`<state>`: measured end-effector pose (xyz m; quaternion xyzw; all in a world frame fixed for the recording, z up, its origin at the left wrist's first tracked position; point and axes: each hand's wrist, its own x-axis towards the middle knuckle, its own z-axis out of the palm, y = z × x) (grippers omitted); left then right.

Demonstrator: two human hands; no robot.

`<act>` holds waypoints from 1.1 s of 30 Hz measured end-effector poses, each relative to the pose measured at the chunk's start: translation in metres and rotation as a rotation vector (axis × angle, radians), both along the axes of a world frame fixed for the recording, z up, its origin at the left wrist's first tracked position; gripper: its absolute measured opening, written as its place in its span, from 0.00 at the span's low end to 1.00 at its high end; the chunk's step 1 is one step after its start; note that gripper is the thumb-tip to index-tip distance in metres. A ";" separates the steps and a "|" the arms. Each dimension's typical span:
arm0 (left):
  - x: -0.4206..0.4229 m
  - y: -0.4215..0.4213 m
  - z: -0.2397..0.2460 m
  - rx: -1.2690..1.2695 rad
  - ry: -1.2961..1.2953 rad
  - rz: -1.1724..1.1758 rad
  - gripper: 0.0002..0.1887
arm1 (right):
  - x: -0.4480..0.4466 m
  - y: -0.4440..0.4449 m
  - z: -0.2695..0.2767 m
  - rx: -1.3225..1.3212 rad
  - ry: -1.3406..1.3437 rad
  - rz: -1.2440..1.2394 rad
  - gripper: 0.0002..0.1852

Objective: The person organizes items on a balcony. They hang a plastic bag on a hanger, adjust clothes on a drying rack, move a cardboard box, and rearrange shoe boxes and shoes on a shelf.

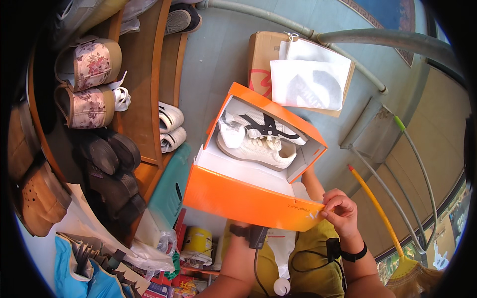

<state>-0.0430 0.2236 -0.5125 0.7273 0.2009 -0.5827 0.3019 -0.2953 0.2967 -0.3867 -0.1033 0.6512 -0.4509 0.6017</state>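
An orange cardboard shoebox [238, 197] with a white inside stands open in front of me, tilted. In it lies a pair of white sneakers, the upper one [270, 124] with black stripes, the lower one [257, 152] with pale laces. Crumpled white paper [231, 134] sits at their left end. My right hand [340, 210] pinches the right corner of the box's lid flap between thumb and fingers. My left forearm passes beneath the box, and the box hides my left hand. Both wrists wear black straps with small devices.
On the left a wooden shoe rack [139, 93] holds floral slippers [93, 65] and other shoes. Behind the box lie a brown carton [261, 48] and white bags [307, 83]. A metal pipe [384, 37] crosses the upper right. A broom [376, 208] stands at the right.
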 end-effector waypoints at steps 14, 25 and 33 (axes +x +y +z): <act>0.002 0.001 -0.001 -0.014 -0.005 -0.079 0.41 | -0.034 -0.028 -0.058 0.058 0.337 0.013 0.22; 0.006 0.006 -0.009 0.056 0.001 -0.154 0.44 | -0.025 -0.052 -0.100 0.170 0.577 0.419 0.27; -0.001 -0.005 -0.004 0.054 -0.110 -0.193 0.41 | 0.031 -0.090 -0.070 0.079 0.377 -0.015 0.20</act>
